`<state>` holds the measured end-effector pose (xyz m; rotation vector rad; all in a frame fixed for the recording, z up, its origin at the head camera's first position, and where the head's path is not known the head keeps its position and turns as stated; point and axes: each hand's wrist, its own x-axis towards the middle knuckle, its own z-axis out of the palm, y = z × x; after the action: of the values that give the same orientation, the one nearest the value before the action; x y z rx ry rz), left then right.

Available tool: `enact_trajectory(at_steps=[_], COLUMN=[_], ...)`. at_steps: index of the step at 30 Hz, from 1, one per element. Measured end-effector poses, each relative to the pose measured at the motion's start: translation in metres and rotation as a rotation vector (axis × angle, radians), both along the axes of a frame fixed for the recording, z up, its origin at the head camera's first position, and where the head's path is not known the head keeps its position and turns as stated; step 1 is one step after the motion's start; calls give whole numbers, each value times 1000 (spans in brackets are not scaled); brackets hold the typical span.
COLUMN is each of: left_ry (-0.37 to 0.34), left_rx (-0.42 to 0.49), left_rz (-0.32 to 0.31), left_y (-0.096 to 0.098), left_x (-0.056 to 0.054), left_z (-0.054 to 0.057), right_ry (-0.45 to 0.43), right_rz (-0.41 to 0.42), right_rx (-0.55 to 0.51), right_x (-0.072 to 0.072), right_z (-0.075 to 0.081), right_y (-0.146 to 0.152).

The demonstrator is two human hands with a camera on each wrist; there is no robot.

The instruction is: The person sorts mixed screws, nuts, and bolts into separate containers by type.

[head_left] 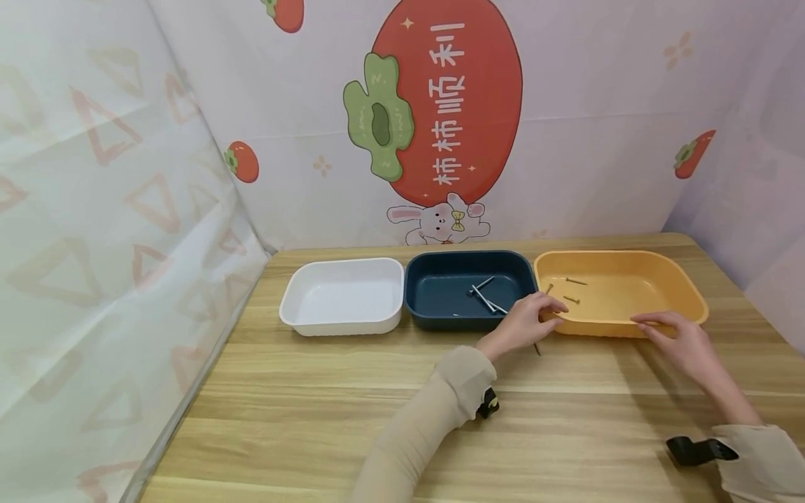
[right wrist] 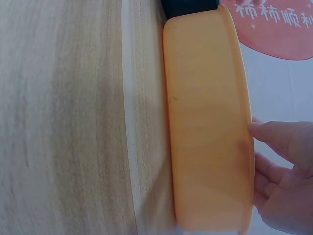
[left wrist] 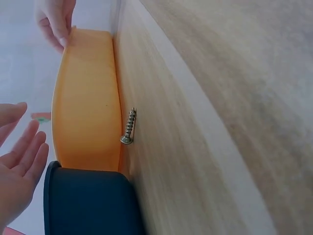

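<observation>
My left hand (head_left: 523,323) hovers at the front left corner of the yellow tray (head_left: 629,328), next to the dark blue tray (head_left: 440,324). In the left wrist view its fingers (left wrist: 30,154) are loosely extended and hold nothing. My right hand (head_left: 684,344) grips the yellow tray's front rim, thumb outside and fingers over the edge. Small brass-coloured screws (head_left: 572,300) lie in the yellow tray. Several longer silver screws (head_left: 483,299) lie crossed in the dark blue tray. One screw (left wrist: 129,126) is on the table in front of the trays, below my left hand.
A white tray (head_left: 342,328) stands left of the dark blue one, so the three form a row along the back of the wooden table (head_left: 302,419). A printed cloth (head_left: 302,195) hangs behind them and another light cloth covers the left side.
</observation>
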<state>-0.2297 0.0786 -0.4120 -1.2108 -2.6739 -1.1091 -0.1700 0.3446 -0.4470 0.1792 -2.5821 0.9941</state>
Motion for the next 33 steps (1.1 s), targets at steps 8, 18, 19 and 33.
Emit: enact_trajectory(at_steps=[8,18,19,33], left_ry=[-50,-25,-17,-22], left_rx=[-19,-113,-127,-288], left_rz=[-41,-70,-72,-130], left_y=[-9,-17,-17,-24], left_x=[5,10,10,11], left_z=[-4,-5,-6,-14], right_ry=[-16,-7,-8,-12], right_rz=[24,25,14,35], right_rx=[17,-8,-6,7], right_x=[11,5,3,8], right_z=[23,9,6,18], right_y=[-14,-5,-4,-10])
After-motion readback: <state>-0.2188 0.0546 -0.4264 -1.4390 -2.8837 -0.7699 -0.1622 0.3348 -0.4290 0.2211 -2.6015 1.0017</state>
